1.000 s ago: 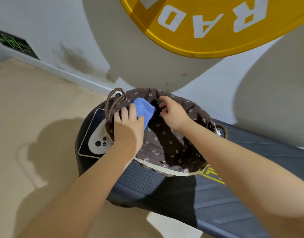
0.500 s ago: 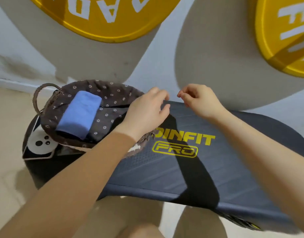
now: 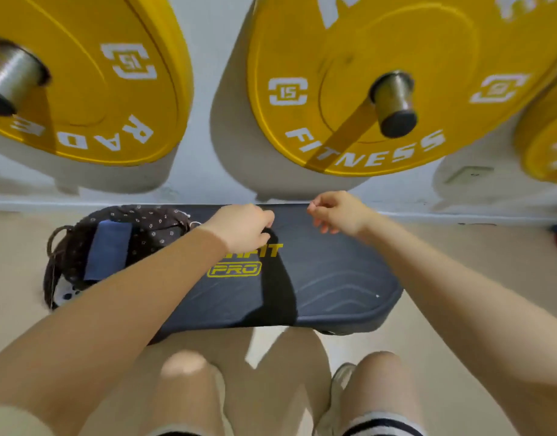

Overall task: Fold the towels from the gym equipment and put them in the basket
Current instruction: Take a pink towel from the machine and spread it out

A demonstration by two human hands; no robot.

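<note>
Currently | one blue towel in one basket, platform's left end | left grip pinches one black towel | right grip curled, empty

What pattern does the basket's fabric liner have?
Dark brown with small white flowers, on the basket liner; the head view, the only one, shows it.

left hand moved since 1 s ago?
Yes. The left hand has left the basket and gone rightward onto the dark towel draped across the platform.
</note>
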